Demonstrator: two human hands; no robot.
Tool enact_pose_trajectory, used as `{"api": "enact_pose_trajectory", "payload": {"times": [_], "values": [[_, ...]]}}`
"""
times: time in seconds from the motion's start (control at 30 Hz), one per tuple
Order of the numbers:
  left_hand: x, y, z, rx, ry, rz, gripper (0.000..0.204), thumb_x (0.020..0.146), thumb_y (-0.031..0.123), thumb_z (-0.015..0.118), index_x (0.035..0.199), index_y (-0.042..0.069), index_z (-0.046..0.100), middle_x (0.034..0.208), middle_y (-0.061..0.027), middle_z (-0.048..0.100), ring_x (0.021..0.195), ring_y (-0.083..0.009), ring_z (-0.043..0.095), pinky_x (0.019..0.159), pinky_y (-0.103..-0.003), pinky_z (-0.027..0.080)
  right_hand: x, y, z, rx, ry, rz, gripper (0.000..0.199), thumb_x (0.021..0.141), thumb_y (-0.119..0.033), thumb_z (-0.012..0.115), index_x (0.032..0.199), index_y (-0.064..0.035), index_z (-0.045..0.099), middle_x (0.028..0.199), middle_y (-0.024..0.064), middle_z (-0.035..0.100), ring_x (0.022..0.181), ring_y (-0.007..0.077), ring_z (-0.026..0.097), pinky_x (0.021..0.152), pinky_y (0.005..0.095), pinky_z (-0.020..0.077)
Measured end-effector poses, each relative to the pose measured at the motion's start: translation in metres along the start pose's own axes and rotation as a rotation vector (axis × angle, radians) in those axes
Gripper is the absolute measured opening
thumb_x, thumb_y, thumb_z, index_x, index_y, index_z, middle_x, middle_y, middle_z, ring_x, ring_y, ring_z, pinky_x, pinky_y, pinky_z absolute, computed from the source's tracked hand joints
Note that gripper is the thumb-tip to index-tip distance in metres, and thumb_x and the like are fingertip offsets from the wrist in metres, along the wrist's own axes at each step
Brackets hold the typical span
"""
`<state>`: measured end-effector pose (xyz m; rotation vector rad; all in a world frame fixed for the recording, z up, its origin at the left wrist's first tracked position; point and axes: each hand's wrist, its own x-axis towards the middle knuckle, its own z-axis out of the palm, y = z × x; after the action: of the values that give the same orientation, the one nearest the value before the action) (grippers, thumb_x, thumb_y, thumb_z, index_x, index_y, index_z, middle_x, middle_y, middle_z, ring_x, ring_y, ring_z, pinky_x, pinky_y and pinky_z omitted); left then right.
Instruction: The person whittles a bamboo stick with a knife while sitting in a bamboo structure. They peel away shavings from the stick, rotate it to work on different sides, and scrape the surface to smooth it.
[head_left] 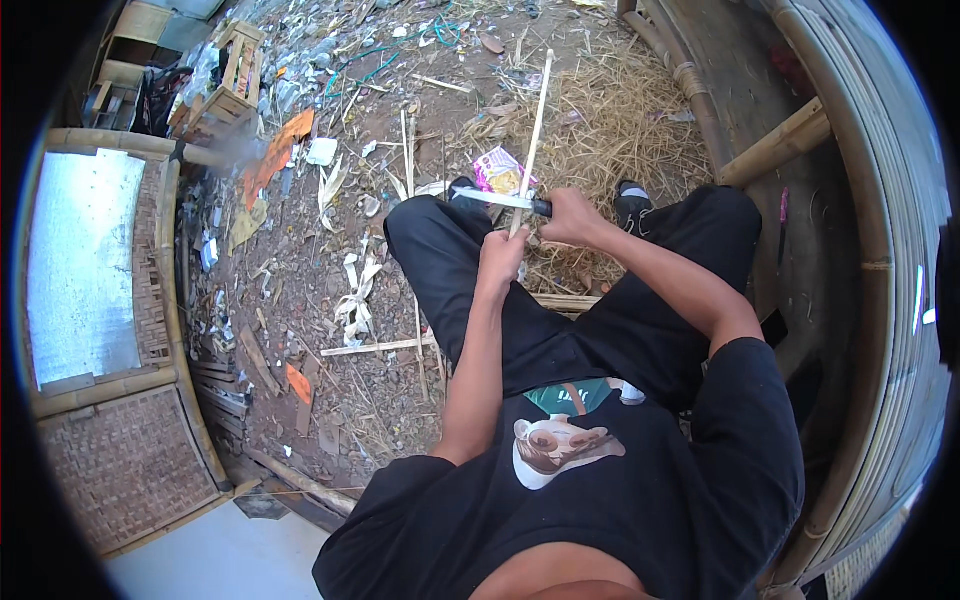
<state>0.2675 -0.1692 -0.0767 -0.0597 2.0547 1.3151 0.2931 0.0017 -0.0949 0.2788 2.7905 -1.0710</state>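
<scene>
My left hand (501,258) is closed round the lower end of a pale bamboo stick (540,120), which points up and away from me. In my right hand (573,217) is the black handle of a knife (490,197). Its blade reaches leftward across the stick, just above my left fist, and seems to touch it. Both hands are between my knees, close together. Beyond the blade lies a pink and yellow wrapper (500,168) on the ground, partly covered by the knife and stick.
Thin bamboo strips (375,348) lie left of my legs. Dry straw shavings (610,110) cover the ground ahead. An orange scrap (280,155) and a wooden crate (238,75) are at far left. A bamboo-framed wall (877,220) stands close on my right, a woven panel (125,470) on the left.
</scene>
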Motion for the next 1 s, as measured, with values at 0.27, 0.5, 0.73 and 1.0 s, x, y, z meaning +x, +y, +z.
{"api": "enact_pose_trajectory", "payload": {"times": [0.27,0.5,0.73,1.0], "values": [[0.02,-0.03,0.005,0.053,0.086,0.178,0.036,0.09,0.03,0.055,0.062,0.007,0.053,0.047,0.0053,0.038,0.037,-0.0057,0.031,0.036,-0.026,0.02,-0.007,-0.015,-0.007,-0.028,0.046,0.092,0.03,0.068,-0.024,0.063,0.076,0.0051,0.064,0.074,0.0255,0.062,0.077,0.0409,0.063,0.073,0.0477,0.0499],[0.007,-0.011,0.008,-0.15,-0.088,0.077,0.033,0.091,0.027,0.055,0.064,0.009,0.048,0.048,0.0063,0.036,0.036,-0.0053,0.03,0.034,-0.026,0.019,-0.012,-0.007,-0.008,-0.1,0.016,0.16,0.035,0.071,-0.028,0.062,0.077,0.0055,0.064,0.082,0.0267,0.063,0.078,0.0408,0.063,0.075,0.0465,0.0515],[0.011,-0.014,0.015,-0.193,-0.141,0.028,0.029,0.089,0.024,0.058,0.066,0.009,0.048,0.048,0.0062,0.035,0.037,-0.0052,0.031,0.034,-0.026,0.02,-0.007,0.004,0.004,-0.183,0.109,0.129,0.029,0.069,-0.023,0.062,0.077,0.0041,0.064,0.078,0.0259,0.062,0.076,0.0415,0.063,0.073,0.0468,0.0519],[0.028,-0.038,0.025,0.019,-0.012,0.145,0.033,0.078,0.023,0.067,0.057,0.004,0.048,0.049,-0.001,0.046,0.045,-0.0093,0.042,0.043,-0.032,0.034,0.017,0.025,0.022,-0.224,0.088,0.167,0.021,0.069,-0.016,0.059,0.076,0.0027,0.064,0.08,0.0261,0.063,0.077,0.0413,0.064,0.07,0.0474,0.0516]]}}
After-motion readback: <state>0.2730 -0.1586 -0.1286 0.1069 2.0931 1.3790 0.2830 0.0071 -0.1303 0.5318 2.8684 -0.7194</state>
